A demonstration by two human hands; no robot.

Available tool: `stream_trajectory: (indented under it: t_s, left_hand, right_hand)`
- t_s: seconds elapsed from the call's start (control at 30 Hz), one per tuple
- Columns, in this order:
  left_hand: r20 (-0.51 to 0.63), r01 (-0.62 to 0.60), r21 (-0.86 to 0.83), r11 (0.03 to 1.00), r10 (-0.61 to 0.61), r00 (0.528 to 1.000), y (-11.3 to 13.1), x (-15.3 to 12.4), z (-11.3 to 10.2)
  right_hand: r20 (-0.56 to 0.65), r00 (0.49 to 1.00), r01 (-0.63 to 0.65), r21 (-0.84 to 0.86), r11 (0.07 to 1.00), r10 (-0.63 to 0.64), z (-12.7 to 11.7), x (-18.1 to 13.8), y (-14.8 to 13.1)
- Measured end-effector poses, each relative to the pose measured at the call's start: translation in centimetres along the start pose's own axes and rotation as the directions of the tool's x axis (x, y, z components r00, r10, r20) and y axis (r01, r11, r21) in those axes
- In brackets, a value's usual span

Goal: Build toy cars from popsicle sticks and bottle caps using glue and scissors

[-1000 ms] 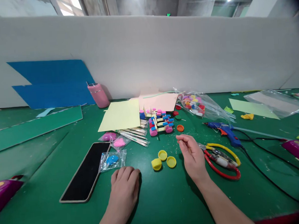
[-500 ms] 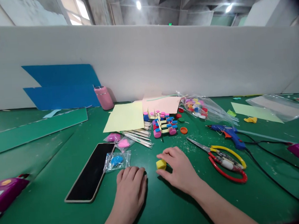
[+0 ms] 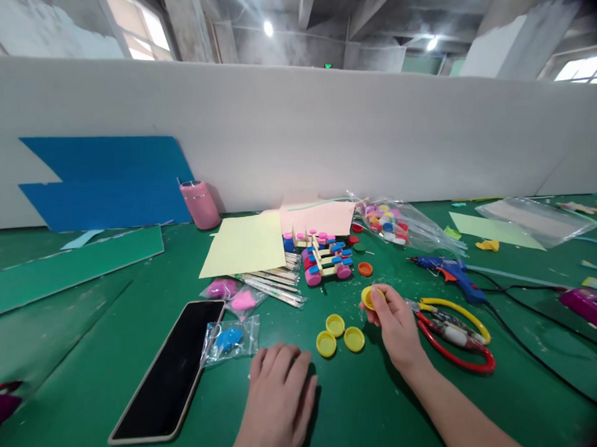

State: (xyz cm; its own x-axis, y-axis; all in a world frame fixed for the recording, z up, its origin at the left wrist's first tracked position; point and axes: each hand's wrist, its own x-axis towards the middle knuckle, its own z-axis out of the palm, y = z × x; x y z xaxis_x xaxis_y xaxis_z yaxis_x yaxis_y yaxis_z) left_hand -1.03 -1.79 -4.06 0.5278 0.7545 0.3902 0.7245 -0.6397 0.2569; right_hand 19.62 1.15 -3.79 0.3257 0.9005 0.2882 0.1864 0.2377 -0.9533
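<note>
The right hand [image 3: 396,325] is pinched shut, thumb and fingertips gripping a yellow cap [image 3: 369,297], which sits at the hand's far end, near the middle of the green bench [image 3: 87,394]. The left hand [image 3: 282,391] lies palm down on the bench, fingers loosely together and flat, holding nothing. Three loose caps [image 3: 335,325] sit in a tight cluster between the two hands, just left of the held one. Scissors [image 3: 454,335] lie just right of the right hand, with a glue gun [image 3: 451,272] beyond them. A phone [image 3: 169,370] lies left of the left hand, and a stick car [image 3: 325,257] stands behind the caps.
</note>
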Motion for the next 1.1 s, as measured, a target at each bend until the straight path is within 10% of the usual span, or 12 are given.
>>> stream_trajectory:
  t_s: [0.23,0.37,0.67,0.87,1.0,1.1]
  left_hand:
    - [0.225,-0.237,-0.050,0.970,0.242,0.944,3.0,5.8,2.0]
    - [0.283,-0.178,0.005,0.984,0.169,0.944,2.1,7.2,3.4]
    - [-0.019,-0.077,-0.315,0.946,0.075,0.997,1.4,7.2,1.9]
    - [0.242,0.323,-0.847,0.422,-0.234,0.942,1.8,6.9,0.0]
    - [0.534,0.506,-0.834,-0.218,-0.091,0.841,1.3,6.6,-0.1]
    - [0.580,0.518,-0.752,-0.407,-0.034,0.814,1.0,6.6,0.1]
  right_hand:
    - [-0.054,0.997,-0.044,0.170,0.984,0.054,0.4,-0.4,-1.2]
    - [-0.019,0.997,-0.076,0.188,0.979,0.081,0.6,-0.5,-1.0]
    - [0.054,0.996,-0.077,0.067,0.995,0.073,0.7,-0.9,-0.5]
    - [0.248,0.948,0.228,-0.089,0.970,-0.200,1.2,-1.0,-1.6]
    - [0.420,0.888,0.246,-0.090,0.965,-0.187,1.2,-0.3,-2.7]
    - [0.513,0.838,0.256,-0.063,0.965,-0.189,1.0,0.4,-2.8]
